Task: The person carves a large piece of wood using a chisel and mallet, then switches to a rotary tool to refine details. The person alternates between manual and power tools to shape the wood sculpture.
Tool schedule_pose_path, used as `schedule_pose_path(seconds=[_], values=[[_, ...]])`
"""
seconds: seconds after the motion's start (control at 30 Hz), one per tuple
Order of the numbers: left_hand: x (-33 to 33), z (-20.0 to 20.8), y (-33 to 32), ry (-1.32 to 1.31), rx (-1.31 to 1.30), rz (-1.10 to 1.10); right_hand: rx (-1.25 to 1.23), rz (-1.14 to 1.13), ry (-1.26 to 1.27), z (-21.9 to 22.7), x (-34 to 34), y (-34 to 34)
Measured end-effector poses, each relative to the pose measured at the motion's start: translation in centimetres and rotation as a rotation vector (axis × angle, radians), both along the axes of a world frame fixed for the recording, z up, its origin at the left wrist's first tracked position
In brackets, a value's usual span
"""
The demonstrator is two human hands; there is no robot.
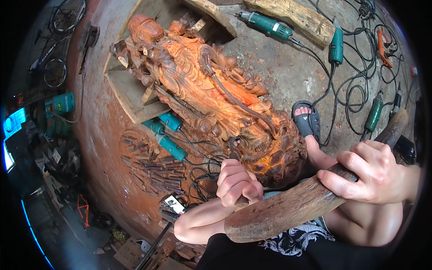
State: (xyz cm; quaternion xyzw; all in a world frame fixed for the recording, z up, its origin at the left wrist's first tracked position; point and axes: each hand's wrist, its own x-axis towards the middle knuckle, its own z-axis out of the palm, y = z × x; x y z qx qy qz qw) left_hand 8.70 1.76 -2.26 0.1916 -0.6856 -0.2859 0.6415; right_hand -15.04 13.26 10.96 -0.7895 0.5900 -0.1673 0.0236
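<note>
A large reddish-brown wood carving (193, 85) slants across the middle, cut in deep relief and brightest along its centre. By its near end, my left hand (238, 182) is closed in a fist around a carving chisel; the end of its wooden handle (242, 201) sticks out below the fist. The fingers hide most of the chisel, and its tip against the carving is hard to make out. My right hand (371, 173) grips a long, curved wooden mallet (283, 209) toward its narrower part. The mallet's thick end lies close below my left fist; whether it touches the handle, I cannot tell.
Many carving chisels (157, 171) lie on the dusty floor at left, beside green power tools (171, 147). A wooden crate-like support (135, 94) holds up the carving's far end. More corded grinders (270, 27) and tangled cables (355, 85) spread at right, near my sandalled foot (306, 119).
</note>
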Motion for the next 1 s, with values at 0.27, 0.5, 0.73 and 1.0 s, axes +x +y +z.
schedule_pose_path(seconds=[0.27, 0.5, 0.73, 1.0], values=[[-0.6, -0.9, -0.3, 0.010, -0.058, -0.005, -0.105, -0.051, 0.068, 0.2, -0.6, 0.6], [-0.9, 1.3, 0.3, -0.094, 0.144, 0.095, -0.209, -0.053, 0.131, 1.4, 0.2, -0.7], [-1.3, 1.3, -0.8, -0.010, 0.207, 0.088, -0.231, -0.043, 0.051, 2.3, 0.1, -1.2], [-1.9, -0.1, -0.7, 0.010, 0.286, 0.077, -0.163, -0.140, 0.124, 2.5, 0.7, -0.6]])
